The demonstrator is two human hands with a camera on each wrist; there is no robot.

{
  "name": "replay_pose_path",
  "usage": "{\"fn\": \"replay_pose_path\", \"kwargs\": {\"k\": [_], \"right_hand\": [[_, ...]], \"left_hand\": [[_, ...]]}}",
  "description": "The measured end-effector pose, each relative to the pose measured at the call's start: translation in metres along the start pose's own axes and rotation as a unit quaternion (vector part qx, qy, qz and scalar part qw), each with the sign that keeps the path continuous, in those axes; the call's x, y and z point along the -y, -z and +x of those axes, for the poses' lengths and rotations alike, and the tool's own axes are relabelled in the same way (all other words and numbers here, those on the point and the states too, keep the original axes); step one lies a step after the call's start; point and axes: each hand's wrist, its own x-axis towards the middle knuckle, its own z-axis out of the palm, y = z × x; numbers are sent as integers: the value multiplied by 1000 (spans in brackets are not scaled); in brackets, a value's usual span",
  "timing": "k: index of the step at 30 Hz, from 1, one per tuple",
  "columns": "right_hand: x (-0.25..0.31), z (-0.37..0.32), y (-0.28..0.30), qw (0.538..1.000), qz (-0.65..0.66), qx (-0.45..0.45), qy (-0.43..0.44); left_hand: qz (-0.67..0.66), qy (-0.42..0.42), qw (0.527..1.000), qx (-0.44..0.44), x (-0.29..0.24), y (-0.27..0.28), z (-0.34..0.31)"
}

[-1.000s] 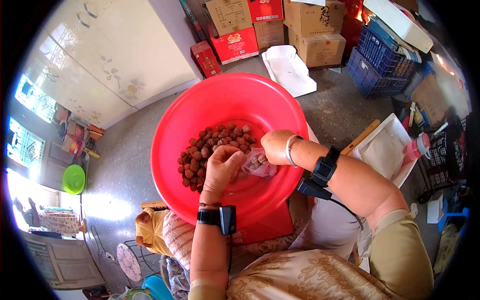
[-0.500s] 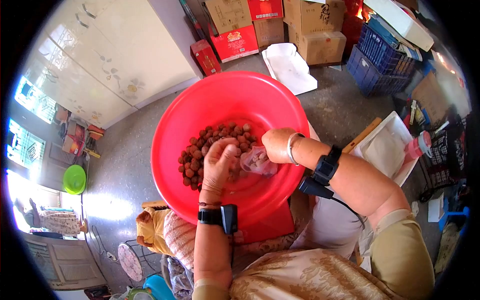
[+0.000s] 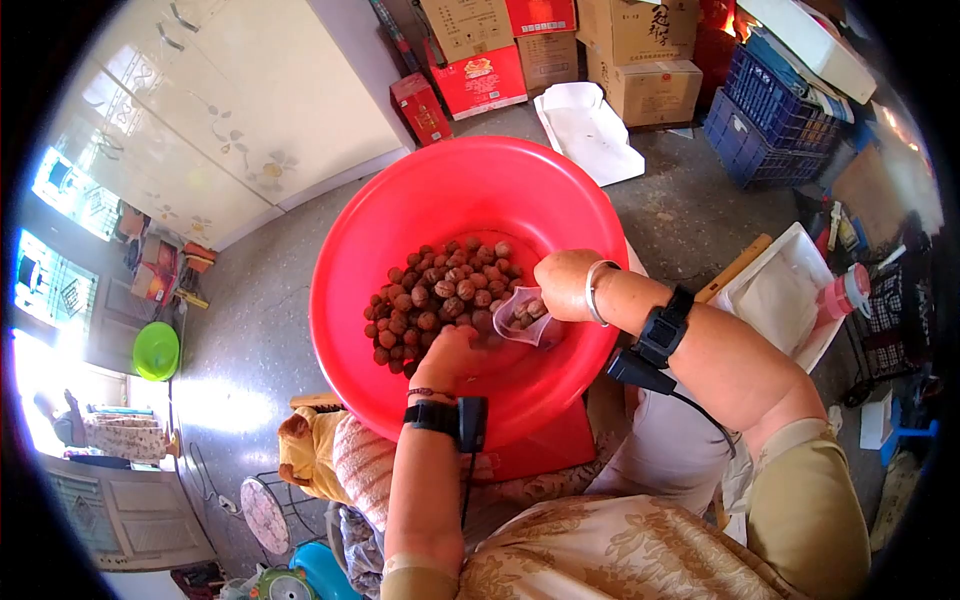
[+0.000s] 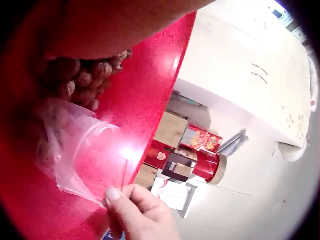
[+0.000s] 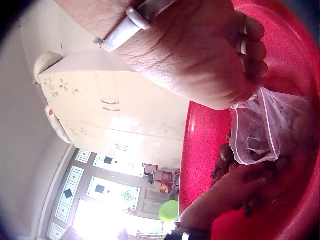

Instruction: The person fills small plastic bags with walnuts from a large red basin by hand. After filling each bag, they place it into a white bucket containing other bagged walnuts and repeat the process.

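Observation:
A big red basin (image 3: 420, 180) holds a heap of walnuts (image 3: 440, 285). My right hand (image 3: 567, 285) pinches the edge of a clear plastic bag (image 3: 512, 318) at the basin's right side; the thumb and index finger on its rim show in the left wrist view. The bag's mouth hangs open, with a few walnuts inside. My left hand (image 3: 450, 352) reaches down at the near edge of the heap, left of the bag. In the right wrist view, the left hand (image 5: 225, 192) overlaps the walnuts (image 5: 224, 155); I cannot tell whether its fingers hold any.
On the right stands a white tray (image 3: 790, 270) with a pink-capped bottle (image 3: 842, 293) beside it. Cardboard boxes (image 3: 655, 90), blue crates (image 3: 765, 130) and a white foam tray (image 3: 590, 130) lie beyond the basin. A pale cabinet (image 3: 230, 100) stands at the left.
My left hand has drawn back from beside the bag and dropped to the walnuts' near edge. The bag's mouth now shows wider, while the right hand keeps its grip.

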Motion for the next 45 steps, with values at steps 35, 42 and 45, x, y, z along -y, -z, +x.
{"fn": "replay_pose_path", "kwargs": {"k": [35, 42, 45], "right_hand": [[-2, 0, -3, 1000, -6, -9, 9], [-2, -2, 0, 1000, 5, -9, 22], [-1, -3, 2, 1000, 1, 3, 15]], "left_hand": [[63, -102, 987, 108, -8, -29, 3], [9, -136, 984, 111, 7, -50, 14], [42, -100, 990, 87, -11, -40, 5]]}}
